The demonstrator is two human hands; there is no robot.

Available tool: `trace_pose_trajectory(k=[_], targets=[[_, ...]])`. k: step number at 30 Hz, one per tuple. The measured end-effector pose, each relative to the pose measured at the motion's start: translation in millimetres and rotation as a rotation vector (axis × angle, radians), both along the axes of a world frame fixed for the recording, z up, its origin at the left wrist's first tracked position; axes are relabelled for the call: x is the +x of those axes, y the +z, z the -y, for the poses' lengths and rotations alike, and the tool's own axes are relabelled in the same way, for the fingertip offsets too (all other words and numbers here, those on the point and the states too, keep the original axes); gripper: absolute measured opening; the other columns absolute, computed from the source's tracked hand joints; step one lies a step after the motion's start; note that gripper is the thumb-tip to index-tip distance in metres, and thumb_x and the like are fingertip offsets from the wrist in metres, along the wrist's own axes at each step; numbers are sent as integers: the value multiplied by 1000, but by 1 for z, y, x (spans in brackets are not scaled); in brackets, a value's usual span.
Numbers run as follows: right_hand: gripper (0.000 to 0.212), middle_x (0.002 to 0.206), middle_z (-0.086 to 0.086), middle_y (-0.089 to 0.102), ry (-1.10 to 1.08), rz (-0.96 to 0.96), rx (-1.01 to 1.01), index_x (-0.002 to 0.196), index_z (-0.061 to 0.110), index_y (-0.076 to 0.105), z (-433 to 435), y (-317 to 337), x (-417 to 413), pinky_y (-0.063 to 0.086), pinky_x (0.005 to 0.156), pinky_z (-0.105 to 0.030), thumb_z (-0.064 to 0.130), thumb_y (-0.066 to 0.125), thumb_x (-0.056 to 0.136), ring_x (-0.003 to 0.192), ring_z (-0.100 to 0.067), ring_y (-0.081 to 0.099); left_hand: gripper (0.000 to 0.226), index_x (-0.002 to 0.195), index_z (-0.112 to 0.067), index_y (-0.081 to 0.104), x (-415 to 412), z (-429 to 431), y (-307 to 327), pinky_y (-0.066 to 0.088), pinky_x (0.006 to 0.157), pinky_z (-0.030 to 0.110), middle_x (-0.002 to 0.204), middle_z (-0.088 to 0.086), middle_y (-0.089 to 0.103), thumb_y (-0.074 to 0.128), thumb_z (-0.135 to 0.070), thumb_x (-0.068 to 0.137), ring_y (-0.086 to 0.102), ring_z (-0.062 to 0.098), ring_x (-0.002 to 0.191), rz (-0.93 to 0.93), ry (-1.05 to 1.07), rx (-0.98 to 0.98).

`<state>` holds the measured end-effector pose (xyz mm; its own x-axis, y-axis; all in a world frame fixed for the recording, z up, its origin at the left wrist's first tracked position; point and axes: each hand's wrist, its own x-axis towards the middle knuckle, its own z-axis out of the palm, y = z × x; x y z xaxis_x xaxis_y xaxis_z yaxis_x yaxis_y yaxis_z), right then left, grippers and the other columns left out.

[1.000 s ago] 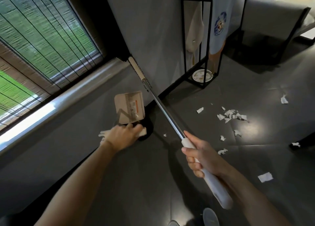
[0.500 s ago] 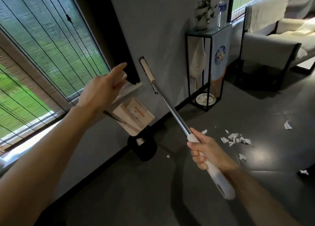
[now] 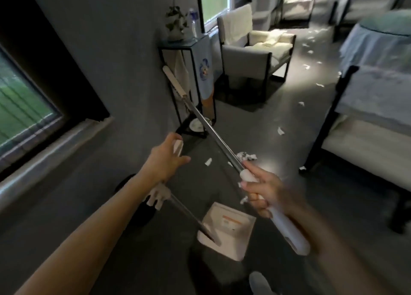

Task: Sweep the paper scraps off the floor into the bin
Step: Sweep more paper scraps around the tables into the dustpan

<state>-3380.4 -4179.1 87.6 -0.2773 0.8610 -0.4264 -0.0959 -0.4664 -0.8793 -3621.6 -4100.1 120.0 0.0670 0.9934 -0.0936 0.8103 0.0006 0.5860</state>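
The left grip (image 3: 164, 161) is closed round the dustpan (image 3: 229, 225) handle top, pan low at centre; the bin (image 3: 143, 214) is mostly hidden behind that forearm (image 3: 111, 217). The right grip (image 3: 266, 190) is wrapped on the broom (image 3: 211, 130) handle, head raised (well off the floor (image 3: 289, 108)). The head should be lowered behind the paper scraps (image 3: 246, 156), pan lip pressed flat. Smooth dark floor; scraps are strewn towards armchair (image 3: 251, 54) and bed (image 3: 367, 116).

The left hand (image 3: 165, 159), free before, now grips the dustpan (image 3: 226, 230) handle (dustpan moved off the wall (image 3: 111, 50)).

White dustpan (image 3: 226, 229), white paper scraps (image 3: 245, 156), dark grey floor (image 3: 278, 108), cream armchair (image 3: 251, 52)
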Motion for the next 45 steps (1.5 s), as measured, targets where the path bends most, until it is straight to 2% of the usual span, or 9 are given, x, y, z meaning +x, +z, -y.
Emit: trace_pose_trajectory(k=[10,15,17,19,22,27,33,41,45], targets=[[48,56,-6,37,-434,108,-155,126,33,41,144,-41,67,31,32,-19,-3,46,94,38,-9,35,31,103,-29,47,149,88,-62,41,39,21,75,3,55,69,-21,83,47,4,41,265,-546,-222],[25,52,-5,39,-675,89,-276,108,22,51,220,-64,116,31,31,-18,1,44,95,35,-10,37,23,97,-29,50,226,140,-71,43,46,13,88,1,55,63,-13,86,55,8,67,346,-711,-407],[29,53,-5,34,-838,24,-310,100,22,55,252,-68,135,25,30,-14,-3,42,94,31,-9,32,22,93,-32,52,258,162,-76,42,47,20,84,2,57,63,-15,85,53,11,63,345,-763,-460],[42,55,-5,35,-984,42,-311,114,25,55,287,-76,157,24,31,-12,-7,40,93,31,-8,31,21,93,-33,52,290,184,-80,40,47,24,79,2,56,63,-16,85,50,10,56,313,-845,-482],[49,51,-5,39,-1129,69,-343,129,26,49,346,-88,193,27,32,-14,-6,44,92,32,-9,34,26,96,-37,50,338,219,-84,40,44,18,81,1,56,63,-17,87,51,6,53,264,-984,-464],[31,50,-5,38,-1206,57,-315,96,22,54,440,-87,262,27,30,-14,-5,39,96,29,-9,34,39,109,-34,47,427,282,-88,39,43,14,90,0,56,71,-19,82,53,9,62,158,-1057,-342],[54,53,-6,47,-1265,185,-328,140,16,40,540,-84,353,37,37,-19,-3,47,90,39,-13,43,46,115,-30,45,546,347,-78,39,46,12,90,-2,55,73,-19,80,54,5,67,156,-1100,-230],[43,54,-5,44,-1395,49,-268,130,11,48,596,-75,484,33,34,-18,-6,44,90,36,-9,39,63,133,-20,38,710,387,-62,37,53,-2,110,-4,45,69,-4,81,46,-1,76,236,-1180,-121],[39,49,-2,44,-1423,39,-261,126,7,47,603,-80,569,32,33,-16,-7,44,90,34,-9,38,57,129,-25,44,825,391,-76,42,63,13,113,-3,48,70,-11,81,50,14,96,294,-1158,-92]])
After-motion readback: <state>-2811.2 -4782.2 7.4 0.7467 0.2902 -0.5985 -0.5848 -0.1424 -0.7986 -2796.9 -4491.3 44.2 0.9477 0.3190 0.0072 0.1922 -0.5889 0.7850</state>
